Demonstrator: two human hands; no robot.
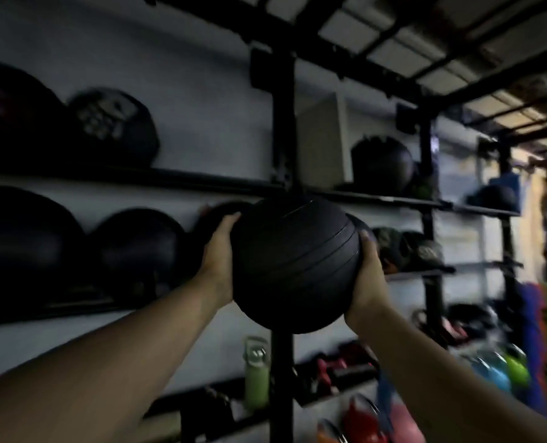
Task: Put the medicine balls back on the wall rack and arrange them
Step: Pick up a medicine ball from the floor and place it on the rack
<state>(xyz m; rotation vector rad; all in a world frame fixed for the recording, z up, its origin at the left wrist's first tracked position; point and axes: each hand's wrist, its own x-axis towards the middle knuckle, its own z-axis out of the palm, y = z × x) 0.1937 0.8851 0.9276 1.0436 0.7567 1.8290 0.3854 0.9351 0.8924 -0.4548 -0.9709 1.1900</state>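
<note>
both hands (217, 260) hold grooved medicine ball (294, 263), grooves slanting up-right.

The black upright post (283, 129) is splitting the wall rack down the middle. Left of the post, the upper shelf (182, 178) is carrying a dark ball with white print (114, 127), with a bigger dark ball (13, 119) sitting further left of it. Below that, still left of the post, the middle shelf (74, 305) is holding a row of black balls (138, 247). Right of the post, the upper shelf is bearing a pale box (325, 139) just beside the post and a black ball (382, 164) beyond it. Lower right of the post, camouflage-patterned balls (390, 247) are resting on their shelf, though they are looking blurred.
</note>
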